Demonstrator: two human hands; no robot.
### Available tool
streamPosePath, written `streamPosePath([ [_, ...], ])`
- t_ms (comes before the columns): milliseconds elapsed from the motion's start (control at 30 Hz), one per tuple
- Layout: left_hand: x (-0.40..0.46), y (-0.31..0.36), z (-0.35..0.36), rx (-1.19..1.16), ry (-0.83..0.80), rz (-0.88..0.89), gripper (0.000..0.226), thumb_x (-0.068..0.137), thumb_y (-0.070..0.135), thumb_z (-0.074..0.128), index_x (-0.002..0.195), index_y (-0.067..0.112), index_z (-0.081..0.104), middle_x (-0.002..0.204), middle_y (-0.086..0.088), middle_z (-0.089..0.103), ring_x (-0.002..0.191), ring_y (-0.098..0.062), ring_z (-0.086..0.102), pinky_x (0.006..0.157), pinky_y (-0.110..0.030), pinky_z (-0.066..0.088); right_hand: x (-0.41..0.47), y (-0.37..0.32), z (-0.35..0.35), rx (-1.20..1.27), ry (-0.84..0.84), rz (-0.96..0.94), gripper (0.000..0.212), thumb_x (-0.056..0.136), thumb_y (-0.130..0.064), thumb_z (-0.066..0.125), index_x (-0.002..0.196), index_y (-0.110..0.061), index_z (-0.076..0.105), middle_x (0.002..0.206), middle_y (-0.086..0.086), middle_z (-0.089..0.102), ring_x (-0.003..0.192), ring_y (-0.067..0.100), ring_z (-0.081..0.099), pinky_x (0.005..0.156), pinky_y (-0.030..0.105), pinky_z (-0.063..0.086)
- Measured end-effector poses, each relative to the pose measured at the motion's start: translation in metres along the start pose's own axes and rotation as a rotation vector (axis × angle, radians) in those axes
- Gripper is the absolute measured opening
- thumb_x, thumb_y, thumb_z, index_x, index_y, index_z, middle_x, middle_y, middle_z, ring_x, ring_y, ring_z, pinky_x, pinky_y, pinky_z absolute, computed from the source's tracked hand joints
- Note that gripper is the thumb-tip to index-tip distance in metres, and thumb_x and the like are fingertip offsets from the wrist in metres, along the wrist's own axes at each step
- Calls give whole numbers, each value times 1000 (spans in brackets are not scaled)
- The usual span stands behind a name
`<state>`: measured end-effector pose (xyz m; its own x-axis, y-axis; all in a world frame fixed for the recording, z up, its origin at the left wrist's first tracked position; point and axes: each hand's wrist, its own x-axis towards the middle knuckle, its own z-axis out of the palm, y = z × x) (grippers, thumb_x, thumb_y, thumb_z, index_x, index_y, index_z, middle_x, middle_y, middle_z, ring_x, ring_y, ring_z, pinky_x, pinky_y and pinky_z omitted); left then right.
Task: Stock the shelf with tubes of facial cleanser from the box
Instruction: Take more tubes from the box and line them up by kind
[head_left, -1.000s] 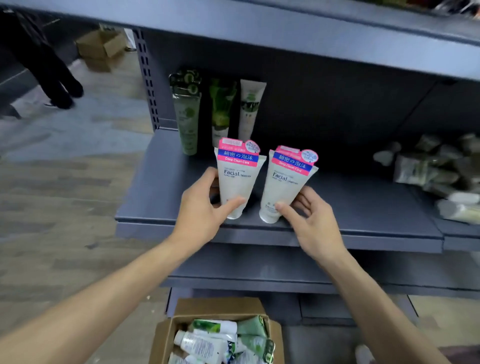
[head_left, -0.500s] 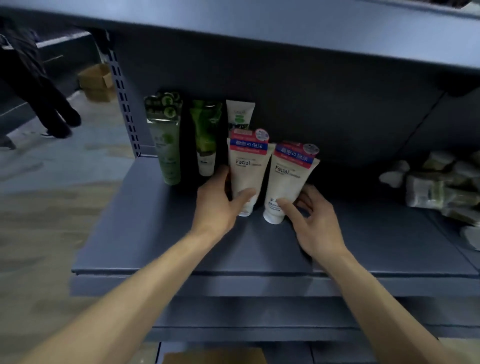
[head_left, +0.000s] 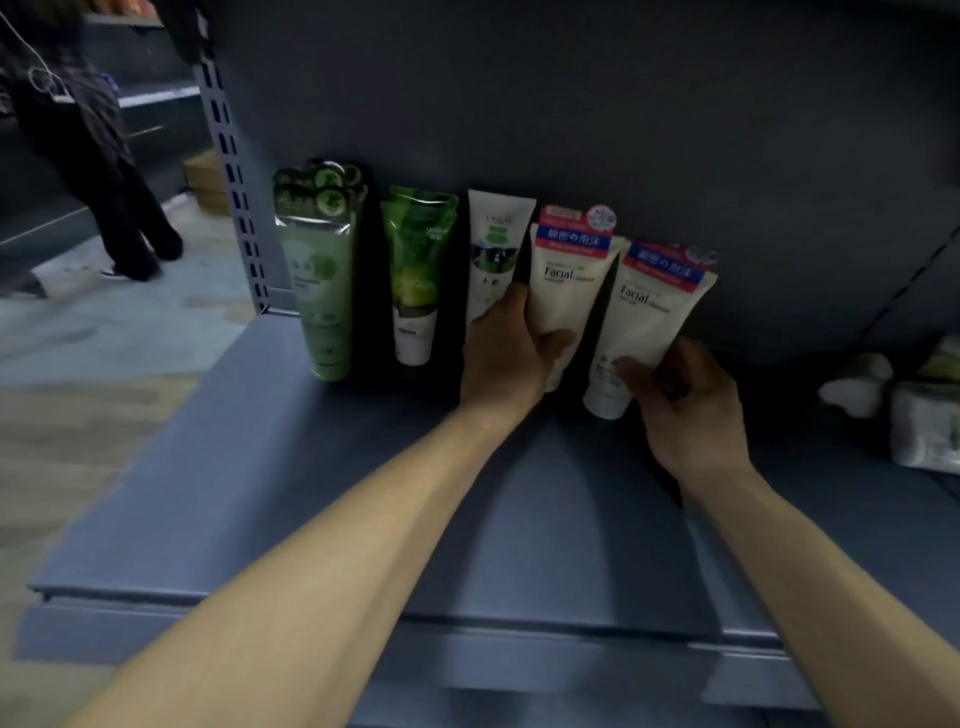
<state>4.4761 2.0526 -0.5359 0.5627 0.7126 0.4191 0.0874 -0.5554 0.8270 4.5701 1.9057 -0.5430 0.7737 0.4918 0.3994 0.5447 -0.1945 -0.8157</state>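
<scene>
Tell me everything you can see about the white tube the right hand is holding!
The right-hand white tube looks like soft plastic, wide and flat at the top, narrowing to a white cap at the bottom. It has a pink and blue band with white writing, and "Facial" printed below. It stands cap-down on the grey shelf, tilted to the right, at the right end of the row beside a matching tube. The right hand pinches its lower part.

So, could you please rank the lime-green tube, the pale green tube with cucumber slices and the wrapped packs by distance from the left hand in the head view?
1. Lime-green tube: just left of the left hand, standing at the shelf back.
2. Pale green tube: further left, by the shelf upright.
3. Wrapped packs: far right, past the right hand.
</scene>
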Motion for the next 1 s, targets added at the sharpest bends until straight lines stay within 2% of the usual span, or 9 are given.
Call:
streamPosePath([
  [133,11,0,13,16,26,-1,36,84,27,73,111,10,56,116,-5,65,110,-21,60,91,-40,51,16,8,0,-30,4,-5,20,87,-33,71,101,-26,59,91,-21,61,91,6,62,78,28,48],
  [300,20,2,23,74,57,-13,35,86,27,71,111,9,54,117,-8,64,113,-26,58,91,-40,49,33,15,-1,-70,6,-7,21,87,-33,71,101,-22,60,88,-20,61,84,2,61,68,18,44],
  [533,32,6,30,105,67,-59,36,86,26,70,113,9,54,119,-9,63,114,-29,57,93,-43,47,47,22,-2,-26,-24,8,23,86,-32,72,104,-24,61,95,-16,67,90,3,64,76,25,50],
  [767,35,8,33,112,77,-49,36,86,23,71,114,8,54,121,-10,62,115,-27,56,92,-37,46,52,26,-3,13,-46,13,26,86,-31,72,110,-24,62,103,-11,70,97,7,67,85,35,55],
  [1000,19,0,42,256,120,46,40,94,29,61,119,1,49,124,-17,48,107,-31,54,85,-39,49,49,25,-1,-35,-6,-12,24,87,-31,71,107,-22,62,95,-16,67,90,2,64,78,29,52],
])
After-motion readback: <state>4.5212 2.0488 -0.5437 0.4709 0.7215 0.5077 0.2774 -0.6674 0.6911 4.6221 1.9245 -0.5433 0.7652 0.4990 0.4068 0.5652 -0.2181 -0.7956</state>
